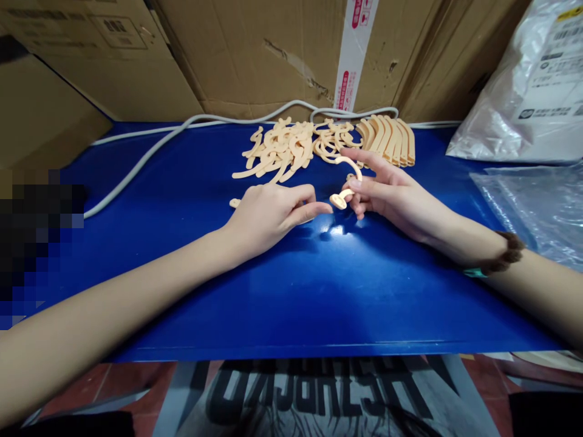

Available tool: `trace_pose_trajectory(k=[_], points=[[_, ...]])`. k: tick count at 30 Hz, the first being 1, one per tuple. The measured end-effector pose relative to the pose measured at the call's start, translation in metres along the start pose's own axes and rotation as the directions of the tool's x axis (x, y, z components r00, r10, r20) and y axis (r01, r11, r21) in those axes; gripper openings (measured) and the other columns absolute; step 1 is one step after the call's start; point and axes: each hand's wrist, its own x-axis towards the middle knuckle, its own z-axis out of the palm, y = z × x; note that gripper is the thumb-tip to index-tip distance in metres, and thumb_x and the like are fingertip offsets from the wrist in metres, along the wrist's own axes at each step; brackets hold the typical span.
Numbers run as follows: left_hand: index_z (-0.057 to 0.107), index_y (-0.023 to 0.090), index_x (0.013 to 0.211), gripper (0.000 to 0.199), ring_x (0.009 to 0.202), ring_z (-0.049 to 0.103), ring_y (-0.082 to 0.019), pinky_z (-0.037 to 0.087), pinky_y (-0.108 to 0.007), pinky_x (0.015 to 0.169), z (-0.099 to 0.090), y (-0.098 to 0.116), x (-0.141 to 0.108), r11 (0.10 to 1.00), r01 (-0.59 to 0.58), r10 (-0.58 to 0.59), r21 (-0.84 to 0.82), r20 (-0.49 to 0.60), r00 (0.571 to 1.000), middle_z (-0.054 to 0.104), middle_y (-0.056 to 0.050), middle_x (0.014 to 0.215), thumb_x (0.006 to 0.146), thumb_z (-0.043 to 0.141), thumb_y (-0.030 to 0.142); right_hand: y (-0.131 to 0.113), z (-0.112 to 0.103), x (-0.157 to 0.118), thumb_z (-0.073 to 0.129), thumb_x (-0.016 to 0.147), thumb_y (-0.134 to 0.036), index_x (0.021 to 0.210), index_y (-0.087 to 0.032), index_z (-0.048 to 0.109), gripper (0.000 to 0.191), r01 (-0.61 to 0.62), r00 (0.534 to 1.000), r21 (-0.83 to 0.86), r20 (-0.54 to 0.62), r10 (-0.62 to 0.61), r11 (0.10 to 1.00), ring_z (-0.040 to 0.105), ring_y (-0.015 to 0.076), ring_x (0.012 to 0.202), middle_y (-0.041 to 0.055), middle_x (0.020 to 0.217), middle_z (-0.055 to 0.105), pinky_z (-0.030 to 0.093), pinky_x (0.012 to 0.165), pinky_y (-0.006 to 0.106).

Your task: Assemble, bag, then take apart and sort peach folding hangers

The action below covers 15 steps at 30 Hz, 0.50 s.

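My right hand (pixel 387 188) pinches a beige hook-shaped plastic piece (pixel 357 170) between thumb and fingers. Its curved end arches upward, and a flat oval end (pixel 338 201) with a slot points toward my left hand. Just left of it, my left hand (pixel 273 209) is curled, its thumb and index tips close to that oval end. From behind the left knuckles juts the rounded end of another beige piece (pixel 235 203); the rest is covered, and whether the fingers grip it is hidden.
Behind my hands lie a loose pile of curved beige pieces (pixel 285 149), several hook pieces (pixel 325 139) and a neat row of bent flat strips (pixel 387 139). A grey cable (pixel 150 161) crosses the blue table (pixel 291 303). Cardboard boxes (pixel 273 54) and a plastic bag (pixel 514 103) border it.
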Motion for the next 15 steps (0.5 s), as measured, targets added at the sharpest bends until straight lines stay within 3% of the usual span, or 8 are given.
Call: trace_pose_trajectory(k=[4, 8, 11, 15], points=[[0.063, 0.017, 0.082, 0.064, 0.053, 0.050, -0.011, 0.035, -0.024, 0.055, -0.0002, 0.0001, 0.0026, 0.943, 0.000, -0.004, -0.334, -0.012, 1.000, 0.059, 0.003, 0.060, 0.099, 0.041, 0.075, 0.0007, -0.0012, 0.0007, 0.066, 0.092, -0.020, 0.149, -0.026, 0.046, 0.061, 0.014, 0.999, -0.011, -0.035, -0.014, 1.000, 0.062, 0.0096, 0.064, -0.0040, 0.087, 0.070, 0.053, 0.060, 0.024], [0.061, 0.017, 0.081, 0.048, 0.051, 0.047, -0.009, 0.036, -0.022, 0.050, 0.0028, 0.0005, 0.0045, 0.846, 0.052, -0.051, -0.530, 0.018, 0.999, 0.057, 0.004, 0.061, 0.093, 0.063, 0.064, -0.0013, -0.0001, -0.0007, 0.071, 0.090, -0.025, 0.132, -0.023, 0.065, 0.043, 0.012, 1.000, 0.018, -0.017, -0.011, 1.000, 0.060, 0.0080, 0.065, -0.0014, 0.092, 0.071, 0.053, 0.064, 0.024], [0.062, 0.018, 0.082, 0.032, 0.054, 0.048, -0.008, 0.037, -0.021, 0.052, 0.0054, 0.0000, 0.0044, 0.861, 0.047, -0.045, -0.507, 0.015, 0.999, 0.058, 0.004, 0.064, 0.087, 0.075, 0.046, -0.0025, 0.0010, -0.0010, 0.074, 0.088, -0.030, 0.114, -0.019, 0.075, 0.028, 0.006, 1.000, 0.019, 0.010, -0.006, 1.000, 0.059, 0.0073, 0.066, 0.0005, 0.093, 0.072, 0.053, 0.064, 0.023], [0.063, 0.018, 0.080, 0.020, 0.056, 0.047, -0.008, 0.038, -0.022, 0.057, 0.0059, -0.0006, 0.0032, 0.922, -0.039, 0.025, -0.385, -0.043, 0.999, 0.057, 0.006, 0.063, 0.088, 0.074, 0.033, -0.0024, 0.0029, -0.0002, 0.083, 0.080, -0.035, 0.093, -0.017, 0.076, 0.023, 0.005, 1.000, 0.024, 0.008, -0.005, 1.000, 0.059, 0.0075, 0.064, -0.0001, 0.084, 0.071, 0.052, 0.063, 0.023]])
